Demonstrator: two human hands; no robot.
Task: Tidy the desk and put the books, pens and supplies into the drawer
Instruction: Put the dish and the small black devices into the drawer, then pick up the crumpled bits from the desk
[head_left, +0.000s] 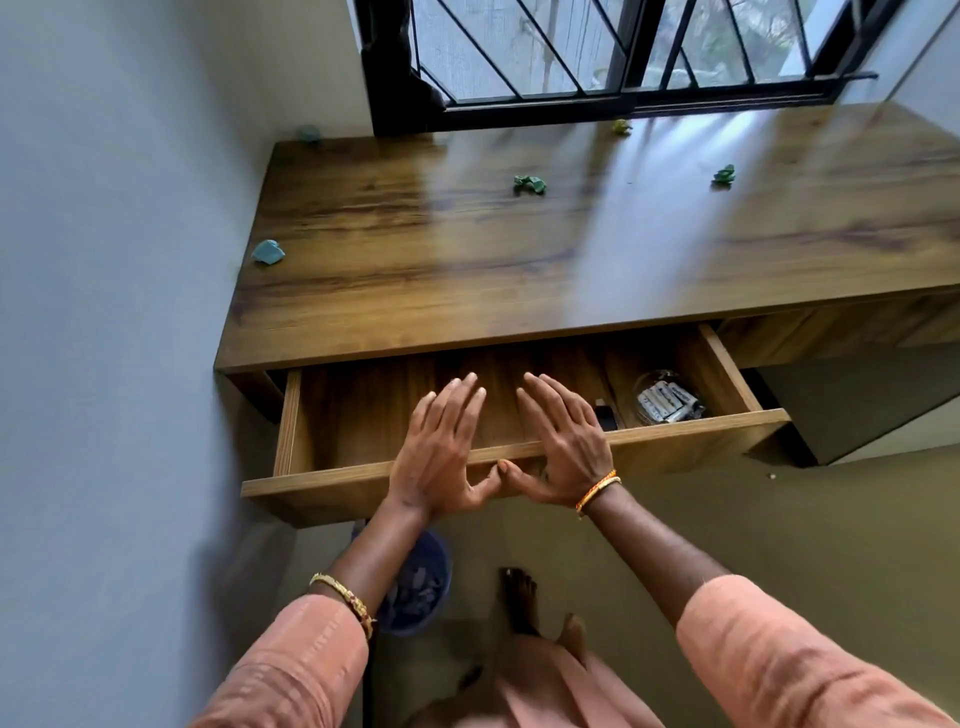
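Observation:
The wooden drawer (691, 449) under the desk (467, 280) stands pulled out. My left hand (441, 447) and my right hand (563, 441) hover side by side over its front edge, fingers straight and spread, thumbs nearly meeting, holding nothing. Inside the drawer at the right lie a clear bag of small white items (667, 402) and a small dark object (605, 415). The rest of the drawer floor shows bare wood. Crumpled paper balls lie on the desk: two blue (268, 252) (309, 134), two green (530, 183) (723, 175), one yellow-green (621, 126).
A grey wall runs along the desk's left side, and a barred window (623, 52) stands behind it. A blue bin (415, 587) with scraps sits on the floor under my left arm. My bare foot (519, 597) is below the drawer.

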